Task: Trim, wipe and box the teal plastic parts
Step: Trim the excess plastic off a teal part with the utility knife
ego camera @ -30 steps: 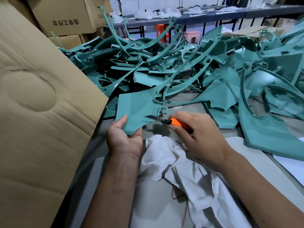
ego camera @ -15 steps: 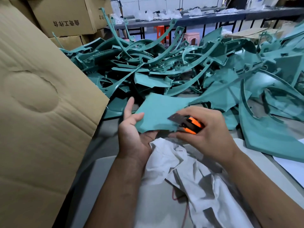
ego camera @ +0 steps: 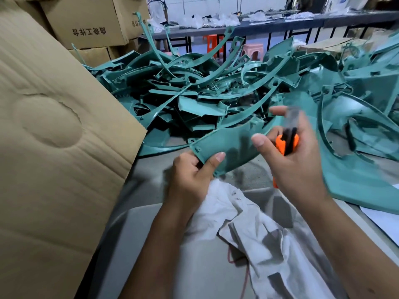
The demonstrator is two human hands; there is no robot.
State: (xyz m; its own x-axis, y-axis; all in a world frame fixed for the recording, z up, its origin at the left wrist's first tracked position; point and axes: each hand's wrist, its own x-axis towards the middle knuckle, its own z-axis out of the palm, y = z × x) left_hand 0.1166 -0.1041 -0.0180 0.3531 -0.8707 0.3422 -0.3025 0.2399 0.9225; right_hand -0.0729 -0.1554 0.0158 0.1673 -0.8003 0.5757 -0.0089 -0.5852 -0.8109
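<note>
The left hand [ego camera: 190, 180] has its thumb curled over the top of a flat teal part [ego camera: 228, 145] and its fingers underneath, pinching the near corner and holding the piece up off the grey table [ego camera: 151, 223]. Just to its right, the right hand [ego camera: 295, 167] is wrapped around an orange and black knife [ego camera: 288, 143], blade end pointing up and away; that end is blurred, so I cannot tell whether it touches the part. The thumb of that hand sticks out over the teal surface, the forefinger reaches up beside the blade.

Right below both hands a crumpled white cloth [ego camera: 248, 225] lies on the table, running toward the near edge.

Beyond the held piece is a big tangled heap of teal parts [ego camera: 205, 91], curved strips and flat panels all mixed, spreading across to the far right. A large cardboard flap [ego camera: 54, 147] leans in on the left, with a round dent pressed into it, and printed cardboard boxes [ego camera: 86, 22] are stacked behind it. Further back runs a long dark bench [ego camera: 269, 24] with an orange stool [ego camera: 212, 43] and a pink one under it
</note>
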